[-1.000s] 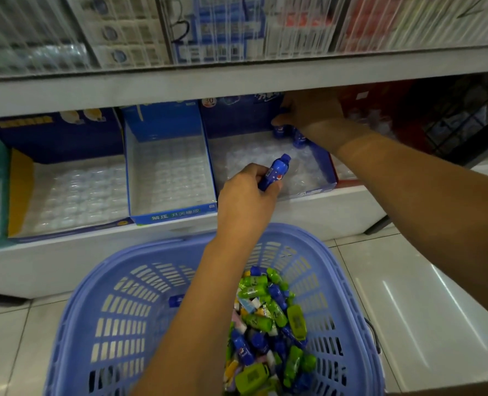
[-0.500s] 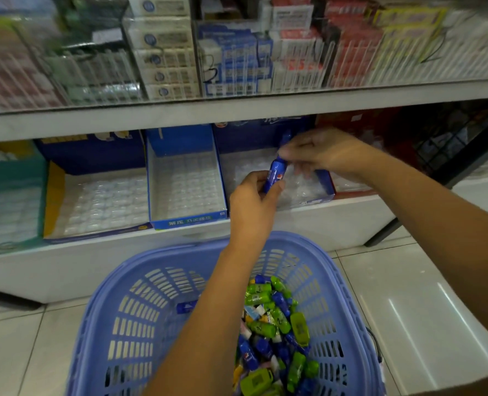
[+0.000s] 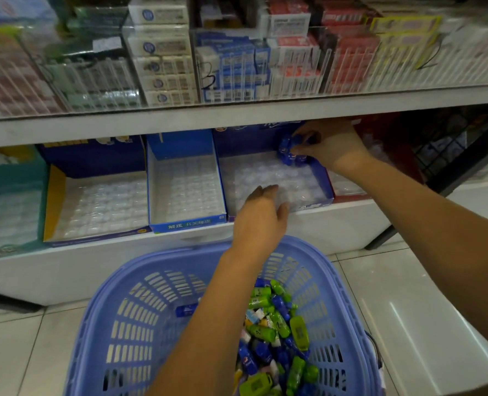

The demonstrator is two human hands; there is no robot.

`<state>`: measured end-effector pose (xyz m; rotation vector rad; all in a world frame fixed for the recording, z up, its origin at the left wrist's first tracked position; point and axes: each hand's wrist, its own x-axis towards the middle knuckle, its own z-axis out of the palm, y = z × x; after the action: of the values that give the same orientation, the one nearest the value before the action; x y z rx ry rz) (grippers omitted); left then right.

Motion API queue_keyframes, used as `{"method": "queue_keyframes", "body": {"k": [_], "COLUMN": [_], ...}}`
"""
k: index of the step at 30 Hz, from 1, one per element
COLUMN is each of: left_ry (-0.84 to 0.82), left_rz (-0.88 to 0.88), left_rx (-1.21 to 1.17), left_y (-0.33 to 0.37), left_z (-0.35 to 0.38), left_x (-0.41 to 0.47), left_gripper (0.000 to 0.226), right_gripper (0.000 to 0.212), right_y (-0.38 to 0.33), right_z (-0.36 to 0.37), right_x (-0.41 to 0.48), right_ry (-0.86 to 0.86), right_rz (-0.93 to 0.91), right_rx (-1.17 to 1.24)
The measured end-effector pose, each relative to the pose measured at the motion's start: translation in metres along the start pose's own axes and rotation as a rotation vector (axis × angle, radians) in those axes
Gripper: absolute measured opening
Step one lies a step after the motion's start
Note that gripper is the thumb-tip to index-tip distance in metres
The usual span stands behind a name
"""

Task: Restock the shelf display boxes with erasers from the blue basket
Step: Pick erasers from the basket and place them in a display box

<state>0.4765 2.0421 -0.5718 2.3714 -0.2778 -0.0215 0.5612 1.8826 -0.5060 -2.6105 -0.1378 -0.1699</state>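
Observation:
The blue basket stands on the floor below the shelf, with several blue and green bottle-shaped erasers piled in its right half. My right hand reaches to the back right corner of the dark blue display box and pinches a blue bottle eraser there, beside a few blue erasers standing in the tray. My left hand hovers over the box's front edge with its fingers relaxed and nothing in it.
Two more display boxes with bare clear trays, a light blue one and a yellow-sided one, sit to the left. The upper shelf overhangs them, stacked with boxed stationery. White tiled floor lies to the right.
My right hand took the blue eraser from my left hand and carried it to the back of the dark blue box. My left hand, now holding nothing, dropped toward the basket.

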Motion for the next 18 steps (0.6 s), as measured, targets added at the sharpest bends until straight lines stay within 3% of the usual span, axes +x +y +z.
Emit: {"method": "queue_keyframes", "body": {"k": [9,18], "left_ry": [0.062,0.051], "left_rz": [0.123,0.131], "left_rx": [0.005,0.001], "left_y": [-0.010,-0.014], "left_z": [0.003,0.006], "left_x": [-0.003,0.000], "left_gripper": [0.029,0.031], "right_gripper": [0.031,0.041], "right_y": [0.014,0.004], "right_z": [0.016,0.017], "right_x": [0.017,0.027], "right_ry": [-0.052,-0.198], "right_rz": [-0.008,0.053], "right_rx": [-0.008,-0.124]}}
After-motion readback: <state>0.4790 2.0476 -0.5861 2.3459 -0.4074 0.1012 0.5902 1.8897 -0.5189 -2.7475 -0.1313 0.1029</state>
